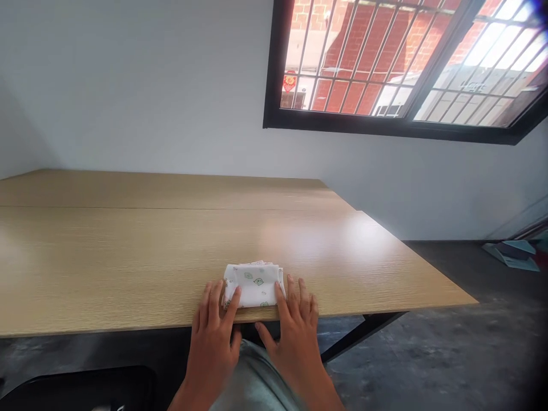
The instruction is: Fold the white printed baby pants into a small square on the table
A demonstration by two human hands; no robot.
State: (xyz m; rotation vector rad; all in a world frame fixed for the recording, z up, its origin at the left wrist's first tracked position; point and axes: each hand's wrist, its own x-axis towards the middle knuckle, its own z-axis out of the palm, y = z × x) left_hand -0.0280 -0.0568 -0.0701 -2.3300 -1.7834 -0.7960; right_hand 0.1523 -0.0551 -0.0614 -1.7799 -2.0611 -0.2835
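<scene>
A folded white cloth [256, 287] with small green leaf-like prints lies flat near the front edge of the wooden table [128, 257]. Its layers show as a small stack along the far side. My left hand [213, 325] rests at the cloth's left end, fingers stretched out, with the index fingertip on its corner. At the right end, my right hand [295, 331] lies with fingers spread, its index fingertip touching the cloth's edge. Both thumbs hang below the table edge. Neither hand grips the cloth.
A second tabletop [171, 188] adjoins at the back, against a pale wall. A barred window [363, 63] is at upper right. Below left is a black chair [85, 388]. A black table leg [363, 335] slants under the right side, and a light blue box-like item [514, 254] lies on the floor.
</scene>
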